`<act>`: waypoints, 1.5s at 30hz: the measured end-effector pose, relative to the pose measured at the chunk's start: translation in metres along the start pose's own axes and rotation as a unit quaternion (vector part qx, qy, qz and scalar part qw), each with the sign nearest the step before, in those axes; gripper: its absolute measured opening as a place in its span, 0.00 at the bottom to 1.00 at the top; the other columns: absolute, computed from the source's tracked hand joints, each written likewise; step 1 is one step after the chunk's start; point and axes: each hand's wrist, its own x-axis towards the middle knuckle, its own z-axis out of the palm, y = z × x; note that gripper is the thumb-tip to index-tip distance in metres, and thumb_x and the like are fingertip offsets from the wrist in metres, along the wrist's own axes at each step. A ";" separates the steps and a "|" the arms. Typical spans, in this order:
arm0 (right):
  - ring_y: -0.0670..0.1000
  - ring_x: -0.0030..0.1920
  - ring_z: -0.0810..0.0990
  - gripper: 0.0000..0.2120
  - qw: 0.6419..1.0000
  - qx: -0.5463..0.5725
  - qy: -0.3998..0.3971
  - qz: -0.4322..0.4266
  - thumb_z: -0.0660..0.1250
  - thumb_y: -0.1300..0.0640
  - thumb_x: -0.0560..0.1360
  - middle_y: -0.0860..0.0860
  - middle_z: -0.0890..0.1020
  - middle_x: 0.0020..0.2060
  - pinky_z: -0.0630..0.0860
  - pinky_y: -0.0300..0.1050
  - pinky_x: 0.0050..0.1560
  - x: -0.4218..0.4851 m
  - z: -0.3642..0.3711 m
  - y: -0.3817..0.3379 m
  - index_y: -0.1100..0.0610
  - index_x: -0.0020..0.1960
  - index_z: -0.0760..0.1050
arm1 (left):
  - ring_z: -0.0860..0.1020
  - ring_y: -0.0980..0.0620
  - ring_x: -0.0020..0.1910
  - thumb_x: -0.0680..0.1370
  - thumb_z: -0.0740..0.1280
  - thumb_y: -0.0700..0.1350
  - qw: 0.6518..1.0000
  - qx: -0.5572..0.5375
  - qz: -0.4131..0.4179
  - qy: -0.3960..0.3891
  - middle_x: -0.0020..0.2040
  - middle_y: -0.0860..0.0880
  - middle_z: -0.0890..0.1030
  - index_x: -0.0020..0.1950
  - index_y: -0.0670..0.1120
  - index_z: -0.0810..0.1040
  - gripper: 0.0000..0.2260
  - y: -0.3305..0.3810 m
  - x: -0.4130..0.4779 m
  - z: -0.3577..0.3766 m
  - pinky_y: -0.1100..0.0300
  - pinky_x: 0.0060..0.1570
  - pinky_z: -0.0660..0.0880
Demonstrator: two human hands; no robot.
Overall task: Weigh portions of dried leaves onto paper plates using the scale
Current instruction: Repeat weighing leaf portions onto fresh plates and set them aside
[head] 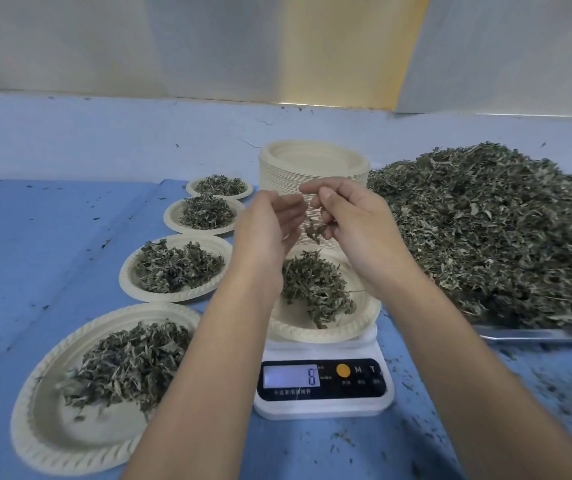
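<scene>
Above the scale (322, 382), both hands raised close together. Right hand (353, 220): thumb and fingertips pinched on a small sprig of dried leaves (315, 231), dangling over the far part of the plate on the scale (329, 336). Left hand (267, 226): fingers loosely bent, tips right beside the sprig; impossible to tell whether touching it. On that plate, a loose portion of leaves (312, 285), partly hidden by both wrists. Display showing 8.

Directly behind the scale, a tall stack of empty plates (312, 161), just beyond the hands. Right of the scale, a big heap of dried leaves (492, 230) on a metal tray (533, 333), near edge of the tray close to the scale's right side. Left of the scale, four filled plates (126, 277) in a row from near to far, the nearest partly under the left forearm. Crumbs scattered on the blue cloth (35, 237) around the scale.

Widest room for moving: left of the row, and behind the stack up to the wall (208, 46). Tight on the right, against the heap.
</scene>
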 end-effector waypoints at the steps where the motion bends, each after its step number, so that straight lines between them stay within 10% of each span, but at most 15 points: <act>1: 0.39 0.29 0.71 0.14 1.000 0.024 0.000 -0.002 0.56 0.65 0.81 0.42 0.77 0.31 0.68 0.32 0.31 -0.001 0.002 -0.001 0.54 0.46 0.79 | 0.79 0.49 0.44 0.81 0.54 0.44 0.999 -0.028 -0.016 -0.018 0.42 0.44 0.82 0.42 0.42 0.78 0.16 0.001 -0.002 0.004 0.58 0.50 0.74; 6: 0.41 0.30 0.69 0.14 1.000 0.027 0.011 -0.005 0.57 0.64 0.80 0.43 0.76 0.32 0.67 0.31 0.30 -0.003 0.012 0.000 0.53 0.47 0.79 | 0.67 0.56 0.24 0.80 0.54 0.40 0.986 -0.114 -0.088 -0.087 0.27 0.51 0.69 0.34 0.46 0.69 0.14 0.001 -0.010 0.017 0.68 0.26 0.70; 10: 0.36 0.33 0.74 0.13 0.998 -0.034 0.030 -0.032 0.57 0.64 0.80 0.37 0.77 0.31 0.70 0.31 0.36 -0.004 0.018 0.004 0.52 0.50 0.78 | 0.65 0.55 0.34 0.79 0.54 0.40 0.967 -0.188 -0.149 -0.087 0.34 0.50 0.66 0.37 0.47 0.69 0.12 0.000 -0.009 0.018 0.65 0.38 0.66; 15: 0.53 0.55 0.76 0.14 0.985 -0.162 0.023 -0.057 0.55 0.66 0.80 0.47 0.79 0.45 0.74 0.48 0.57 -0.008 0.026 0.011 0.55 0.57 0.76 | 0.70 0.55 0.35 0.81 0.53 0.38 0.935 -0.293 -0.197 -0.039 0.34 0.50 0.70 0.34 0.44 0.68 0.15 0.000 -0.009 0.014 0.64 0.44 0.69; 25: 0.41 0.43 0.76 0.14 0.990 -0.135 0.012 -0.043 0.54 0.65 0.80 0.48 0.80 0.49 0.74 0.43 0.54 -0.010 0.024 0.008 0.54 0.55 0.76 | 0.69 0.54 0.38 0.83 0.52 0.43 0.921 -0.335 -0.200 0.006 0.34 0.49 0.68 0.36 0.44 0.68 0.16 -0.002 -0.009 0.017 0.64 0.58 0.68; 29: 0.44 0.60 0.71 0.16 0.983 -0.182 0.016 -0.030 0.54 0.63 0.81 0.45 0.74 0.52 0.67 0.51 0.67 -0.011 0.024 0.012 0.48 0.54 0.77 | 0.73 0.49 0.41 0.81 0.52 0.39 0.931 -0.297 -0.209 -0.035 0.38 0.44 0.72 0.41 0.41 0.70 0.12 0.000 -0.012 0.015 0.59 0.55 0.71; 38: 0.27 0.59 0.51 0.15 0.965 -0.258 -0.022 -0.036 0.57 0.55 0.81 0.24 0.62 0.41 0.42 0.38 0.70 -0.009 0.013 0.015 0.48 0.63 0.77 | 0.74 0.49 0.45 0.83 0.52 0.41 0.925 -0.292 -0.232 -0.075 0.42 0.45 0.74 0.43 0.40 0.72 0.13 0.005 -0.023 0.020 0.61 0.61 0.71; 42: 0.25 0.66 0.44 0.17 0.976 -0.206 -0.063 -0.042 0.56 0.54 0.82 0.26 0.64 0.64 0.41 0.48 0.75 -0.010 0.013 0.011 0.46 0.70 0.69 | 0.75 0.46 0.46 0.82 0.51 0.38 0.907 -0.346 -0.226 -0.078 0.46 0.44 0.78 0.49 0.38 0.77 0.15 0.004 -0.019 0.016 0.52 0.55 0.73; 45: 0.37 0.71 0.61 0.18 0.992 -0.109 -0.017 -0.070 0.59 0.58 0.81 0.41 0.65 0.73 0.58 0.31 0.69 -0.007 0.010 0.006 0.50 0.69 0.70 | 0.75 0.50 0.40 0.81 0.51 0.36 0.925 -0.313 -0.215 -0.017 0.42 0.44 0.76 0.44 0.37 0.73 0.13 0.004 -0.009 0.009 0.59 0.48 0.76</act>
